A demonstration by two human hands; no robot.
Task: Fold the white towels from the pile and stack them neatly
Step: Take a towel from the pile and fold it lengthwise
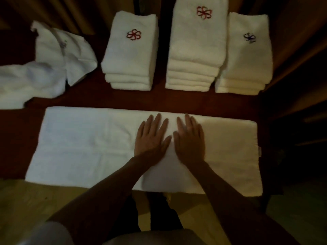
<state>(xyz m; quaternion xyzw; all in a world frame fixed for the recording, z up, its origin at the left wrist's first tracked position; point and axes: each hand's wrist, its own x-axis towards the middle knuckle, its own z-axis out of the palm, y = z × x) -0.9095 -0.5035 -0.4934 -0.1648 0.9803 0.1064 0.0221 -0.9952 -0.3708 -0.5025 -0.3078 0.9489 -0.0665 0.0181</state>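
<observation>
A: Biggest thing first?
B: Dark table (159,98). On it, at six o'clock, the long towel (79,147), laid flat, looks folded lengthwise into a strip.
A: Done work?
B: Three stacks along twelve: mid stack (194,50) tallest, right stack (247,59) touching it at one o'clock, left stack (131,55) at eleven, apart. Roughly a dozen folded, hard to count.
A: Left to do?
B: Loose pile (49,64) at ten o'clock, a couple of towels maybe. Plus this strip needs its cross folds, I'd say.
A: Hands?
B: Left hand (152,137) and right hand (190,138) side by side, palms flat on the strip's middle, fingers straight, slightly spread, gripping nothing.
</observation>
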